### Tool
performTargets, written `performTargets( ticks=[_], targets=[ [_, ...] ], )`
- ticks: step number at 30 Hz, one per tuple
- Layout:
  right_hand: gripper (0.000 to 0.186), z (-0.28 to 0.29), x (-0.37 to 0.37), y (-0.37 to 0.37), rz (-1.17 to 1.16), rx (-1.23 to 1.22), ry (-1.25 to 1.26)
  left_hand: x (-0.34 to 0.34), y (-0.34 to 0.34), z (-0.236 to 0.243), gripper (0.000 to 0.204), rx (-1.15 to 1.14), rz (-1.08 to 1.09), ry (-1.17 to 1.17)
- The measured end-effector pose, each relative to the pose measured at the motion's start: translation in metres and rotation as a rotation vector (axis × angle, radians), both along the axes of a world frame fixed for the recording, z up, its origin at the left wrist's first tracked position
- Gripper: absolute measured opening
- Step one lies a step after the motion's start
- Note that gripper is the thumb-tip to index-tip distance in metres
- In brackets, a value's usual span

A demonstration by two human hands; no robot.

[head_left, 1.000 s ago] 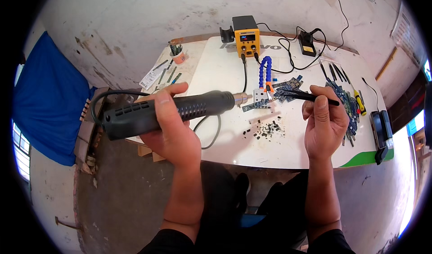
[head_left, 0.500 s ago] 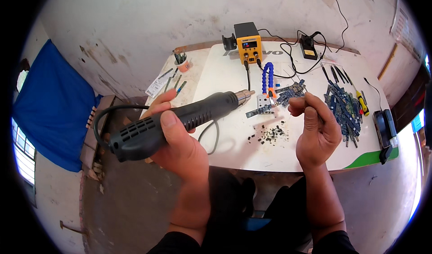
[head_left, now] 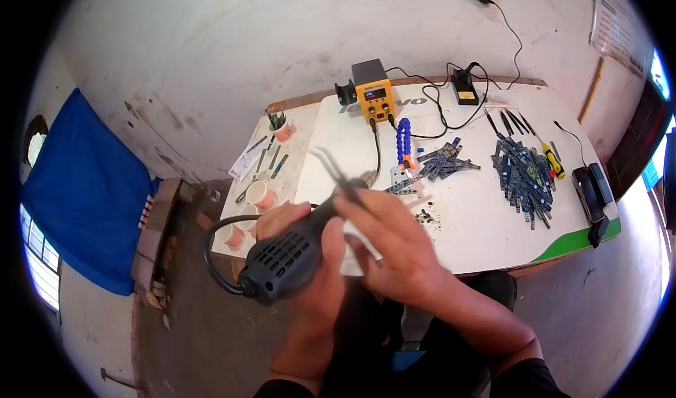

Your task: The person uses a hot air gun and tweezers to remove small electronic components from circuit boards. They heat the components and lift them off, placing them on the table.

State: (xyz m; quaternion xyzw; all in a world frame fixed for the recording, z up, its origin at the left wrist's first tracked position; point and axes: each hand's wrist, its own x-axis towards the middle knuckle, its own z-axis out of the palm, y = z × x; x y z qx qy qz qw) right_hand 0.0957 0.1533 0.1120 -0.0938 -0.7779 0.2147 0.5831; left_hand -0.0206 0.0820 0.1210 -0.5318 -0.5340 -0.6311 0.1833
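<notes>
My left hand (head_left: pixel 325 285) is wrapped around the black handle of a hot air gun (head_left: pixel 282 260), its vented back end toward me and its metal nozzle (head_left: pixel 368 179) pointing away over the table. My right hand (head_left: pixel 401 250) has crossed over to the gun's front part and holds dark tweezers (head_left: pixel 329 167), prongs up and to the left; both are blurred. Whether the right fingers touch the gun, I cannot tell. Beyond them, a holder with blue jointed arms (head_left: pixel 403 137) stands by a narrow circuit board (head_left: pixel 403 187). Small black chips (head_left: pixel 427 218) lie scattered, partly behind my right hand.
A yellow rework station (head_left: pixel 373 95) stands at the back, cables trailing to an iron stand (head_left: pixel 465 88). Circuit board strips lie in a middle heap (head_left: pixel 448 162) and a right pile (head_left: pixel 524 179). A yellow screwdriver (head_left: pixel 553 162) and black device (head_left: pixel 591 195) are far right; paper cups (head_left: pixel 259 195) stand left.
My right hand with the tweezers has moved left to the gun. The gun has shifted right and down and tilted more upward. The view has shifted, bringing several cups in at left.
</notes>
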Motion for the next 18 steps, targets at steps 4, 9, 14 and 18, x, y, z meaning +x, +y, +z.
performTargets(
  ticks=[4, 9, 14, 18],
  targets=[
    [0.046, -0.001, -0.003, -0.008, 0.016, -0.001, 0.000, 0.004, -0.012, -0.006, 0.033, -0.027, -0.018, 0.113],
    [0.047, -0.013, -0.001, -0.002, -0.071, 0.029, 0.034, 0.000, -0.012, -0.013, 0.085, -0.006, -0.090, 0.133],
    [0.046, -0.012, 0.008, 0.008, -0.219, 0.101, 0.132, -0.023, -0.019, -0.027, 0.101, 0.155, -0.006, -0.160],
    [0.047, -0.013, 0.014, 0.015, -0.300, 0.153, 0.132, -0.040, -0.028, -0.017, 0.087, 0.385, 0.130, -0.259]
  ],
)
